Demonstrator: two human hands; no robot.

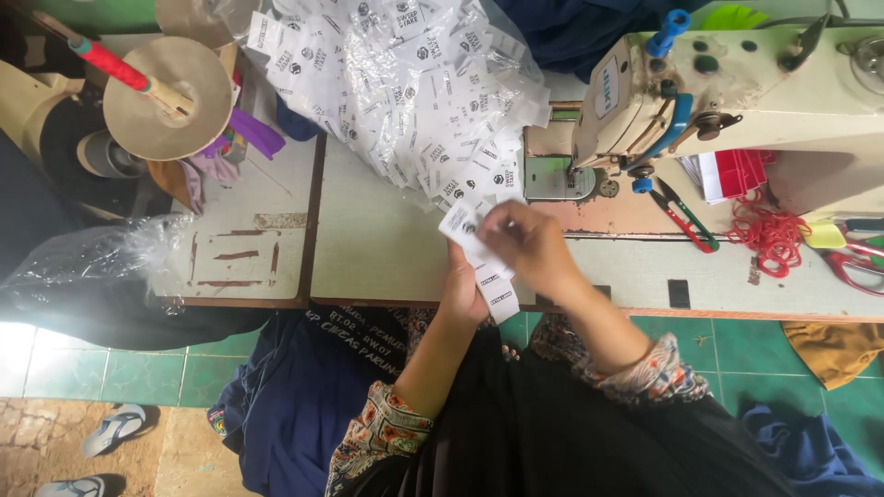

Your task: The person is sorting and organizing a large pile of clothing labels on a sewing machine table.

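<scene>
A: Item one, hands. The left hand point(463, 293) sits under a short strip of white woven labels point(488, 276), fingers curled up around it from below. The right hand point(532, 248) lies on top, closed in a pinch on the upper end of the same strip. Both hold it just above the near edge of the sewing table point(387, 248).

B: Item two, stock?

A: A large heap of loose labels point(414, 83) in clear plastic, at the back of the table, just beyond the hands. Its lower edge nearly touches the strip.

B: Progress?

A: Judged early. The heap looks almost whole, and only the one small strip is in hand. No sorted stack shows on the table, so most of the lot appears unhandled.

B: Item three, surroundings?

A: Sewing machine point(718, 92) to the right, nothing under its needle as far as can be seen. Thread snips point(681, 216) with red and green handles beside a tangle of red thread point(769, 235). Cardboard reel point(170, 97) on the left table. Dark blue fabric point(304, 396) hanging below the table edge, over green floor tiles.
</scene>
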